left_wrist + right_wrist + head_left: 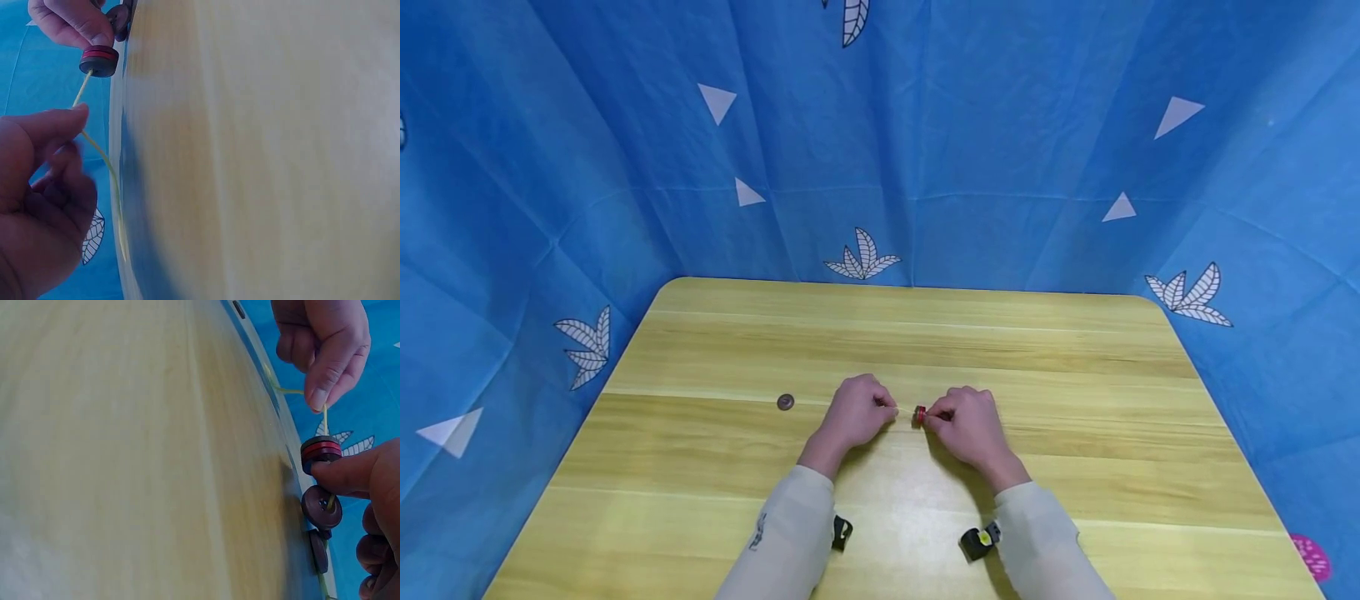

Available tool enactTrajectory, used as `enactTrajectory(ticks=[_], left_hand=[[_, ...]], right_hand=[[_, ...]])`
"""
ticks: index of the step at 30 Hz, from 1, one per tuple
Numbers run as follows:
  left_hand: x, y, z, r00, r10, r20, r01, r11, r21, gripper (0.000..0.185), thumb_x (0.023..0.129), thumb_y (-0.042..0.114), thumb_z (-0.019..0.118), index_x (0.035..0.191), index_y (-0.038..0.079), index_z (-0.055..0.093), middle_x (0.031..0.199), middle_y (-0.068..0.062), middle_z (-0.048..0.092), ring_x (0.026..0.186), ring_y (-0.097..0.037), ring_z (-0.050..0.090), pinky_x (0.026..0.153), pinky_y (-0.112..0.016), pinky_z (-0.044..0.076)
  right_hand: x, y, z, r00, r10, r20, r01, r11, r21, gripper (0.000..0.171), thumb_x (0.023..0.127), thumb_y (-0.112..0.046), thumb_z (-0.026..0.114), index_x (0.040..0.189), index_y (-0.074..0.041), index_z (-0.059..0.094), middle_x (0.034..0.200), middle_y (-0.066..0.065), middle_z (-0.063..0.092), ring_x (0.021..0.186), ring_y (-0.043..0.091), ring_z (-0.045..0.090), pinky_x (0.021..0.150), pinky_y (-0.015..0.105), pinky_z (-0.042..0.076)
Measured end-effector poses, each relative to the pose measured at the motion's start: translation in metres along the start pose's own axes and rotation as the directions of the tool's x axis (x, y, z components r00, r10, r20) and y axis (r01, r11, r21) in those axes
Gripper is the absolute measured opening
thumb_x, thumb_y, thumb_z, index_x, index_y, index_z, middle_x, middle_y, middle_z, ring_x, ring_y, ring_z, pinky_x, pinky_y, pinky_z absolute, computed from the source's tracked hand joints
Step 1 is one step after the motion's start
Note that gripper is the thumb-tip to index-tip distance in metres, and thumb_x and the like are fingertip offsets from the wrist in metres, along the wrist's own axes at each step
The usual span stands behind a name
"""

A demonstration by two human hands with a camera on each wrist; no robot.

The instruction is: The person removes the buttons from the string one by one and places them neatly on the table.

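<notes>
Above the table's middle, my left hand (pixel 859 410) pinches a thin yellow string (pixel 111 164) between thumb and forefinger, its loose tail curving down past the hand. To its right, my right hand (pixel 972 425) grips a short stack of dark and red buttons (pixel 321 450) by thumb and fingertips. The string runs from the left fingertips straight into the stack's face. In the right wrist view, a brown button (pixel 320 509) and another dark button (pixel 319 552) hang on the string below the right fingers. The right fingers hide part of the stack.
One loose brown button (pixel 786 402) lies on the wooden table (pixel 700 450), left of my left hand. Black wrist-worn cameras show beside both sleeves, near the table's front. A blue patterned curtain (pixel 985 125) surrounds the table's back and sides.
</notes>
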State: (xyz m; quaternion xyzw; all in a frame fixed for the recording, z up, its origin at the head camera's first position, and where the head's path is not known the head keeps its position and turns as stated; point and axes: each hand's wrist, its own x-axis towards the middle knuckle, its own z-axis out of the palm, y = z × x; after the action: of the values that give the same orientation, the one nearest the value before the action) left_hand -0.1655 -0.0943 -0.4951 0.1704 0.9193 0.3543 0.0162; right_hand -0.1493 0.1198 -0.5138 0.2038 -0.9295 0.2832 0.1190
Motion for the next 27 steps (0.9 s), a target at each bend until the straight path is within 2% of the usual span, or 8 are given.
enactTrajectory(ticks=[3, 7, 10, 12, 17, 19, 24, 27], left_hand=[[-0.0006, 0.0008, 0.0023, 1.0, -0.014, 0.0, 0.014, 0.99, -0.142, 0.014, 0.083, 0.003, 0.076, 0.072, 0.011, 0.074, 0.088, 0.0, 0.069, 0.075, -0.012, 0.065, 0.078, -0.033, 0.053], [-0.0022, 0.0033, 0.0054, 0.996, -0.067, 0.054, 0.082, 0.93, -0.358, 0.019, 0.088, -0.006, 0.069, 0.072, 0.003, 0.065, 0.085, -0.009, 0.07, 0.067, -0.016, 0.07, 0.067, -0.03, 0.055], [-0.0031, 0.0056, 0.0058, 0.993, -0.079, 0.084, 0.108, 0.89, -0.443, 0.021, 0.09, -0.008, 0.066, 0.074, 0.002, 0.058, 0.079, -0.01, 0.068, 0.07, -0.021, 0.071, 0.063, -0.028, 0.055], [-0.0035, 0.0063, 0.0052, 0.993, -0.074, 0.09, 0.106, 0.89, -0.444, 0.021, 0.09, -0.008, 0.065, 0.075, 0.004, 0.056, 0.074, -0.009, 0.067, 0.067, -0.022, 0.07, 0.062, -0.028, 0.055], [-0.004, 0.0046, 0.0035, 0.996, -0.059, 0.074, 0.079, 0.946, -0.314, 0.018, 0.085, -0.002, 0.062, 0.075, 0.011, 0.055, 0.064, -0.001, 0.058, 0.058, -0.015, 0.056, 0.055, -0.029, 0.045], [-0.004, 0.0034, 0.0035, 0.995, -0.063, 0.074, 0.081, 0.961, -0.265, 0.015, 0.081, 0.001, 0.062, 0.075, 0.014, 0.055, 0.063, 0.001, 0.054, 0.058, -0.014, 0.05, 0.055, -0.029, 0.041], [-0.0051, 0.0027, 0.0041, 0.991, -0.093, 0.101, 0.118, 0.953, -0.281, 0.008, 0.081, 0.004, 0.061, 0.086, 0.011, 0.062, 0.066, 0.001, 0.051, 0.051, -0.011, 0.046, 0.052, -0.028, 0.04], [-0.0065, 0.0044, 0.0034, 0.989, -0.096, 0.11, 0.126, 0.943, -0.308, 0.019, 0.082, 0.007, 0.065, 0.1, 0.008, 0.068, 0.065, 0.001, 0.049, 0.047, -0.011, 0.044, 0.05, -0.029, 0.039]], right_hand=[[-0.0003, -0.0008, 0.0002, 1.0, 0.001, 0.001, -0.001, 1.0, 0.009, 0.017, 0.076, -0.019, 0.084, 0.066, -0.029, 0.075, 0.066, -0.021, 0.056, 0.066, 0.01, 0.055, 0.074, 0.045, 0.044], [-0.0004, -0.002, 0.0006, 1.0, -0.003, 0.006, 0.003, 1.0, 0.018, 0.016, 0.076, -0.019, 0.083, 0.066, -0.029, 0.076, 0.067, -0.021, 0.058, 0.066, 0.009, 0.056, 0.076, 0.045, 0.045], [-0.0002, -0.0029, 0.0008, 1.0, -0.008, 0.008, 0.007, 1.0, 0.025, 0.015, 0.076, -0.019, 0.083, 0.067, -0.028, 0.076, 0.067, -0.021, 0.058, 0.066, 0.008, 0.055, 0.076, 0.045, 0.045], [-0.0001, -0.0031, 0.0007, 1.0, -0.01, 0.004, 0.01, 1.0, 0.026, 0.015, 0.076, -0.019, 0.083, 0.067, -0.028, 0.076, 0.067, -0.021, 0.057, 0.066, 0.008, 0.055, 0.075, 0.045, 0.045], [0.0001, -0.0026, 0.0009, 1.0, -0.014, -0.012, 0.014, 1.0, 0.017, 0.02, 0.076, -0.016, 0.08, 0.063, -0.03, 0.073, 0.066, -0.021, 0.057, 0.064, 0.008, 0.054, 0.074, 0.046, 0.045], [0.0003, -0.0026, 0.0006, 1.0, -0.011, -0.011, 0.011, 1.0, 0.015, 0.022, 0.077, -0.016, 0.08, 0.062, -0.03, 0.072, 0.066, -0.021, 0.057, 0.065, 0.008, 0.054, 0.075, 0.046, 0.044], [-0.0002, -0.0029, -0.0002, 1.0, -0.003, -0.003, 0.003, 1.0, 0.019, 0.021, 0.077, -0.017, 0.081, 0.063, -0.03, 0.073, 0.066, -0.021, 0.056, 0.065, 0.008, 0.053, 0.074, 0.045, 0.042], [-0.001, -0.0037, -0.0008, 1.0, -0.004, -0.005, 0.004, 1.0, 0.03, 0.021, 0.078, -0.017, 0.081, 0.063, -0.029, 0.073, 0.065, -0.022, 0.056, 0.064, 0.008, 0.054, 0.074, 0.045, 0.043]])
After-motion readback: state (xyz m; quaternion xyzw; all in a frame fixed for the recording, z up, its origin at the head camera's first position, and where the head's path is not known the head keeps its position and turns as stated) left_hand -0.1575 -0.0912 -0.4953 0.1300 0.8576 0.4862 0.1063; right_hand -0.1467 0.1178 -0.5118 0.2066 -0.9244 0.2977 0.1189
